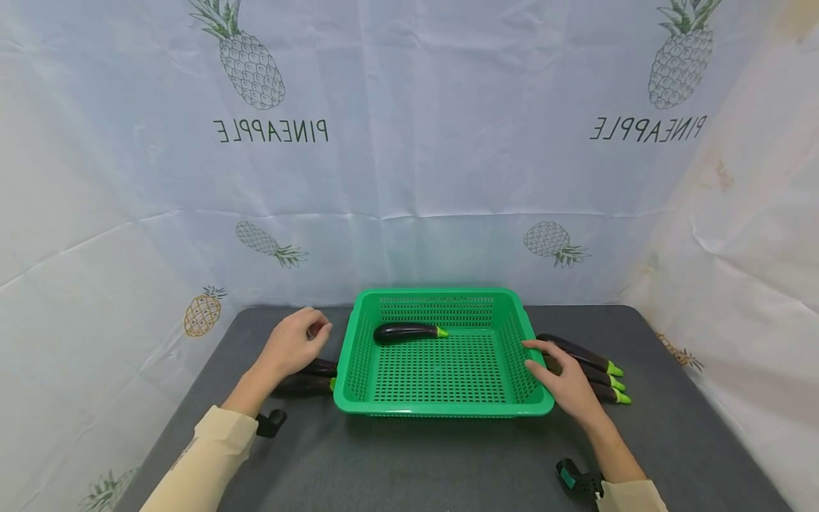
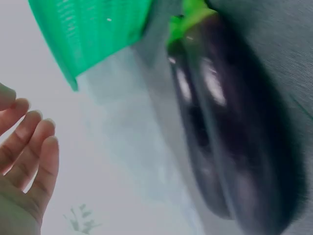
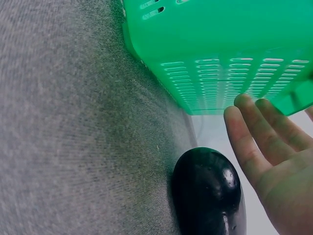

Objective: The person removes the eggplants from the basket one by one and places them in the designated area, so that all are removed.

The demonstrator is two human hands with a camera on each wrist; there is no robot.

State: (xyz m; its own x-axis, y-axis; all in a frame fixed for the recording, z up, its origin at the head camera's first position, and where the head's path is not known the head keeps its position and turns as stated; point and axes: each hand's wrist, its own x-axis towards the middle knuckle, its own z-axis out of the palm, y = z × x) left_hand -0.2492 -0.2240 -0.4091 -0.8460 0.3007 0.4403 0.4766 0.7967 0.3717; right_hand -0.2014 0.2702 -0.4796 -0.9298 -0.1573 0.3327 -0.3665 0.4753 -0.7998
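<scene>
A green perforated plastic basket [image 1: 441, 410] stands on the dark table, with one eggplant [image 1: 404, 333] lying inside near its back left. My left hand [image 1: 297, 341] is raised above two eggplants [image 2: 239, 112] left of the basket, its fingers loosely bent and holding nothing. In the left wrist view those eggplants lie side by side, green stems toward the basket. My right hand [image 1: 563, 380] is at the basket's right rim, fingers fairly straight [image 3: 259, 132] along the outer wall. Under and beyond it lie three eggplants [image 1: 579, 353], partly covered by the hand.
The dark grey table [image 1: 416, 462] runs back to a white cloth [image 1: 416, 163] printed with pineapples, which also hangs at both sides. A black wrist camera [image 1: 271, 423] is on the left arm and another [image 1: 579, 480] on the right.
</scene>
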